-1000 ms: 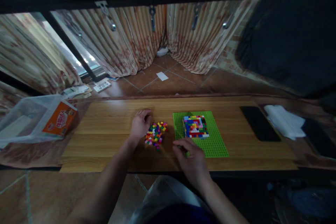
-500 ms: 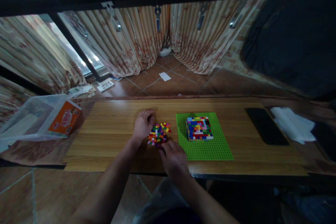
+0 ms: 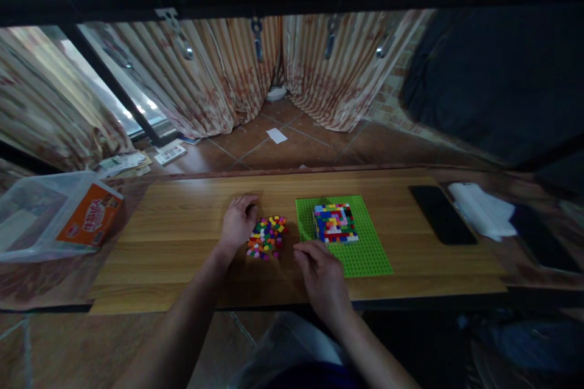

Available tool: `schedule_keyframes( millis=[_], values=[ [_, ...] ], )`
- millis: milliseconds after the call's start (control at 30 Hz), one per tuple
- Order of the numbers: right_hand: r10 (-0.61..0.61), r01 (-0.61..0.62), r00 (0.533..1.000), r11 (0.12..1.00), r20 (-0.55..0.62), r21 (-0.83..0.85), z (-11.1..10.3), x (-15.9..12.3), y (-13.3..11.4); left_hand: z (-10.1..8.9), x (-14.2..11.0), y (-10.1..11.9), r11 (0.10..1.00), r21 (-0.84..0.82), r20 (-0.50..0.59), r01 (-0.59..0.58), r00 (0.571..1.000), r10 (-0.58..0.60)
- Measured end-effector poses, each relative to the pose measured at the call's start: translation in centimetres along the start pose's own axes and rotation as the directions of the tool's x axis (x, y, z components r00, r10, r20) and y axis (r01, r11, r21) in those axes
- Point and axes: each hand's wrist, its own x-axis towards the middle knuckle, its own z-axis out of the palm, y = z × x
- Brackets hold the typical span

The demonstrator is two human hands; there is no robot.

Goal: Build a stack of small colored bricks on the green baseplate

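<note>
A heap of small multicoloured building bricks [image 3: 266, 236] lies loose on the wooden table. My left hand [image 3: 238, 222] rests at the heap's left side, fingers loosely bent, thumb apart from them, nothing visible in its grasp. My right hand [image 3: 323, 279] is between the heap and the green studded baseplate [image 3: 365, 261], partly over the plate's left edge. Its thumb and forefinger are pinched together; whatever they hold is too small to make out. On the baseplate stands a block-shaped build of multicoloured bricks [image 3: 336, 223], just beyond my right hand.
A black flat panel [image 3: 442, 214] lies on the table's right part, with a white packet [image 3: 481, 209] beside it. At the far left stands a clear plastic bin [image 3: 41, 213] with an orange label. Curtains [image 3: 205, 79] hang behind the table, and a paper slip [image 3: 276, 135] lies on the floor.
My right hand has moved right, from the heap's lower edge to the baseplate's left edge, fingers pinched. My left hand stays beside the heap. The whole view has shifted slightly.
</note>
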Motion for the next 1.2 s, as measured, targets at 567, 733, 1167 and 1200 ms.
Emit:
schedule_keyframes(
  millis=[567,733,1167,1200],
  values=[
    [0.19,-0.188,0.956,0.982,-0.226,0.031,-6.4,2.1,2.6,0.1,0.1,-0.1,1.0,-0.006,0.004,0.005,1.0,-0.005],
    [0.045,-0.089,0.979,0.972,-0.198,-0.218,-5.5,3.0,1.6,0.1,0.1,0.0,1.0,0.0,0.004,0.004,1.0,-0.004],
    [-0.074,0.01,0.987,0.916,-0.144,-0.401,-4.8,3.8,1.8,0.2,0.0,-0.3,1.0,0.006,-0.005,-0.021,1.0,0.021],
    [-0.075,0.013,0.988,0.915,-0.138,-0.404,-4.8,3.9,1.8,0.2,0.0,-0.3,1.0,0.007,-0.006,-0.023,1.0,0.023]
  ],
)
